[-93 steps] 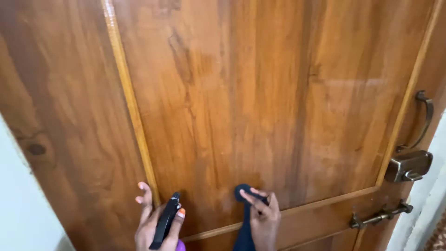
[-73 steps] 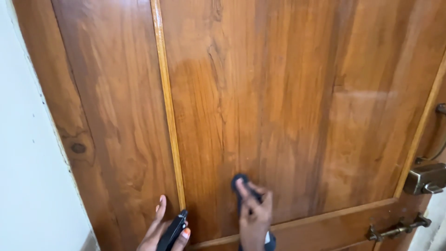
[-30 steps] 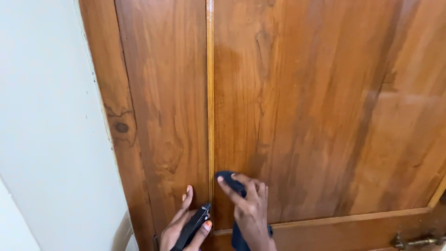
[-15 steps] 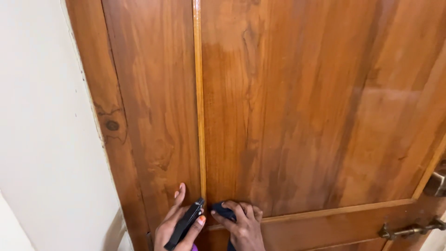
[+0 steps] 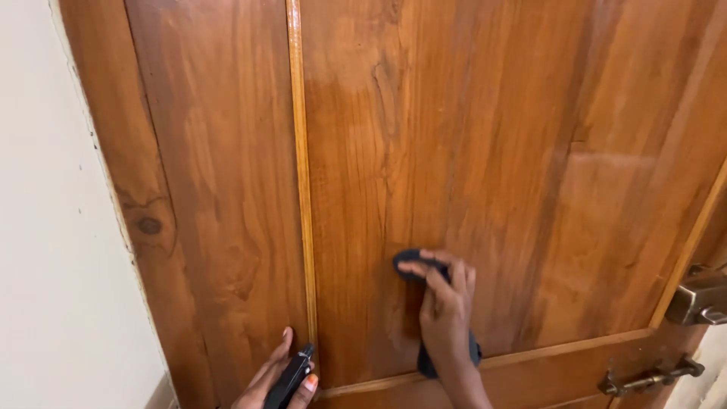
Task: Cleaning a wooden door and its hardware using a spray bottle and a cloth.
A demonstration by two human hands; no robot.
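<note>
We see no packages, labels, signs or screens here.

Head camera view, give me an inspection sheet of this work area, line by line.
Surface: wooden door, upright, glossy, grain streaked.
Job's things: dark cloth pressed flat to the door panel; black spray trigger at the lower edge of view.
Clutter: nothing seen.
Hands: right hand holds the cloth against the wood; left hand grips the spray trigger.
Cables: nothing seen.
Surroundings: pale wall to the left; metal lock and latch bolt at the right edge.
</note>
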